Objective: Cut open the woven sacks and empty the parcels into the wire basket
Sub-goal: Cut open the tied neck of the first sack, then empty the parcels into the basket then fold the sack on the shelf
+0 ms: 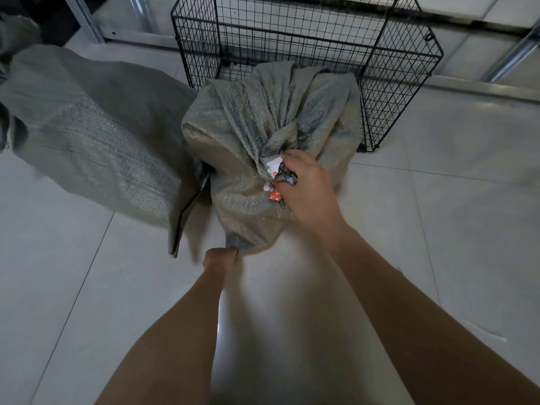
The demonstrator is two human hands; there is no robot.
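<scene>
Pale glossy floor tiles (438, 229) fill the foreground, with two bare forearms reaching forward over them. The left hand (219, 258) is nearer, arm straight and low; its fingers are curled tight round the near bottom corner of a grey-beige woven sack (242, 182). The right hand (305, 188) is farther and higher, wrist bent, knuckles up. Its fingers are closed on the sack's gathered, still-tied neck beside white and red tags (274, 166); whether they also hold a cutting tool cannot be told. The sack bulges full, and its long axis runs straight away from the person, from the held corner to loose cloth touching the front of the black wire basket (403, 83), which looks empty. Emptying would likely mean opening the neck first, since it lies on the basket side. A second sack (96, 135) lies flatter to the left.
</scene>
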